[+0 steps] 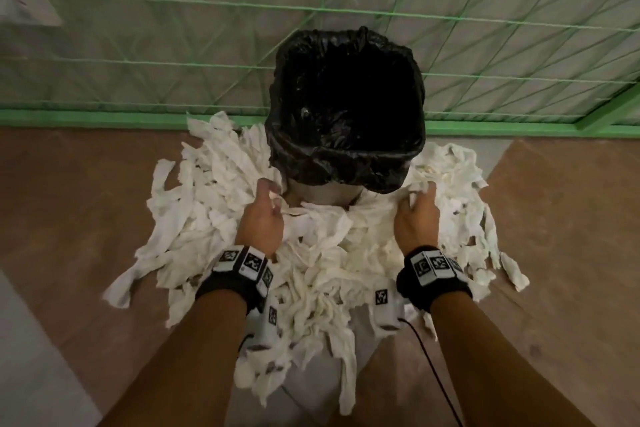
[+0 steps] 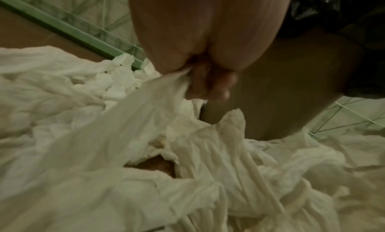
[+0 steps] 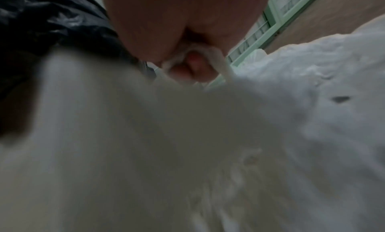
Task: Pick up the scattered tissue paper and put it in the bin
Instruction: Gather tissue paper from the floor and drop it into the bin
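A heap of white tissue paper (image 1: 311, 253) lies on the floor around a bin (image 1: 346, 97) lined with a black bag. My left hand (image 1: 268, 204) is at the bin's near left side, and its curled fingers (image 2: 208, 85) grip a strip of tissue (image 2: 133, 120). My right hand (image 1: 415, 208) is at the bin's near right side, and its fingers (image 3: 187, 69) are curled round a bunch of tissue (image 3: 208, 54). Most of the right wrist view is filled by blurred tissue (image 3: 166, 145) close to the camera.
A green mesh fence (image 1: 381, 14) with a green base rail (image 1: 138, 114) runs right behind the bin. Brown floor (image 1: 69, 201) stretches to both sides of the heap. A black cable (image 1: 433, 371) trails from my right wrist.
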`<state>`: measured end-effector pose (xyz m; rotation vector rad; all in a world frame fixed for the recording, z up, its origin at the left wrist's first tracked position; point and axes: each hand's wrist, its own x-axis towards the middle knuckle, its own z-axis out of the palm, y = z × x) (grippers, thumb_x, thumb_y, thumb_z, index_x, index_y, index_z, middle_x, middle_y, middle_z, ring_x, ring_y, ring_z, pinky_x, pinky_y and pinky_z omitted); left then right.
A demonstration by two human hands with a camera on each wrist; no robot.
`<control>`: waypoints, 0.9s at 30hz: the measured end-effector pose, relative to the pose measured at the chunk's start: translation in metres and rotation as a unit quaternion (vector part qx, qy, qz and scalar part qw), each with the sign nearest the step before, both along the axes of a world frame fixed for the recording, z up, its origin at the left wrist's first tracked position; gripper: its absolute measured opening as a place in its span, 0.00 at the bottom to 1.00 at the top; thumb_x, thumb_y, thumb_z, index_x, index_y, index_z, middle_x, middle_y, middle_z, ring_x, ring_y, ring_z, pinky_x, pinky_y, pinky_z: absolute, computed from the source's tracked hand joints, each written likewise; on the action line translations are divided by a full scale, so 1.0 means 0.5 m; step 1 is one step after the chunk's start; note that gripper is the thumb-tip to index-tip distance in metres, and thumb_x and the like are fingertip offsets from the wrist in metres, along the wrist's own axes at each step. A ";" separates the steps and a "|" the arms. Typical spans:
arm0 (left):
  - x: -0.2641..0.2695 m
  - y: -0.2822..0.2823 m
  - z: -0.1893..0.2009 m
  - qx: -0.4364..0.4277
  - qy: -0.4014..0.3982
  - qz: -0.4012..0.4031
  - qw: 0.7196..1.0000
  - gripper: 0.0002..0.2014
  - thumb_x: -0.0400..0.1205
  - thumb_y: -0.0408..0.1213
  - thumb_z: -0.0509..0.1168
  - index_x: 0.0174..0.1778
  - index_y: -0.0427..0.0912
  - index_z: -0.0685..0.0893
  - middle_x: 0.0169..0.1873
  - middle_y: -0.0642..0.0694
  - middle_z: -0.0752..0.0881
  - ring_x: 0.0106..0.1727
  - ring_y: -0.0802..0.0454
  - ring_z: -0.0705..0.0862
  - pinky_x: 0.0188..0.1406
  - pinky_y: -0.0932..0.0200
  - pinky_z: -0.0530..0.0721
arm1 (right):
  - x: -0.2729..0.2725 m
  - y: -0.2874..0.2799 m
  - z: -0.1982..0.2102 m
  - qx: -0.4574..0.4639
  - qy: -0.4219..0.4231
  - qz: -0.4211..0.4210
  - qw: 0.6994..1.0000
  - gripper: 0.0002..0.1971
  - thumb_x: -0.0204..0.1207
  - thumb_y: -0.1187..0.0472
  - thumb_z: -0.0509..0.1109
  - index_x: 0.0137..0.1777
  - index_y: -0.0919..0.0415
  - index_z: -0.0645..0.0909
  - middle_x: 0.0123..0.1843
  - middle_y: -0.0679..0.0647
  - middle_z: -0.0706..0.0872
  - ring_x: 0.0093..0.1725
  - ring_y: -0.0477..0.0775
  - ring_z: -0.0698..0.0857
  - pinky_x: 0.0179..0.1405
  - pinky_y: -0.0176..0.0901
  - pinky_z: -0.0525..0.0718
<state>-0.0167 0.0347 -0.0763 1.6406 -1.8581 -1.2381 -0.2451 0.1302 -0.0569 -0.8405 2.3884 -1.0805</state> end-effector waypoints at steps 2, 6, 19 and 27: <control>0.006 -0.001 0.011 0.025 -0.069 -0.020 0.997 0.10 0.85 0.43 0.54 0.55 0.51 0.80 0.49 0.46 0.85 0.49 0.40 0.84 0.50 0.49 0.84 | -0.018 -0.001 0.008 0.030 -0.003 0.043 0.999 0.11 0.82 0.61 0.57 0.63 0.57 0.65 0.47 0.64 0.86 0.44 0.66 0.84 0.43 0.54 0.82; 0.006 0.012 0.023 0.052 -0.198 -0.108 0.973 0.17 0.83 0.47 0.57 0.55 0.39 0.83 0.53 0.38 0.87 0.52 0.37 0.86 0.51 0.50 0.85 | -0.050 0.002 0.041 0.138 0.020 0.132 0.981 0.19 0.85 0.45 0.54 0.60 0.58 0.76 0.56 0.64 0.85 0.57 0.66 0.83 0.53 0.53 0.77; 0.035 0.054 0.077 -0.012 -0.252 -0.140 0.957 0.12 0.79 0.35 0.65 0.58 0.42 0.76 0.55 0.35 0.86 0.48 0.39 0.84 0.50 0.51 0.83 | -0.109 0.024 0.204 0.163 0.094 0.196 0.962 0.22 0.83 0.45 0.60 0.35 0.61 0.76 0.41 0.62 0.83 0.41 0.62 0.80 0.40 0.44 0.71; 0.039 -0.017 0.171 -0.080 -0.066 -0.020 0.994 0.17 0.82 0.33 0.49 0.50 0.31 0.82 0.51 0.28 0.82 0.54 0.36 0.82 0.58 0.45 0.79 | -0.118 0.019 0.305 0.114 0.121 0.202 0.965 0.05 0.79 0.62 0.67 0.48 0.63 0.77 0.44 0.61 0.81 0.43 0.63 0.83 0.35 0.46 0.76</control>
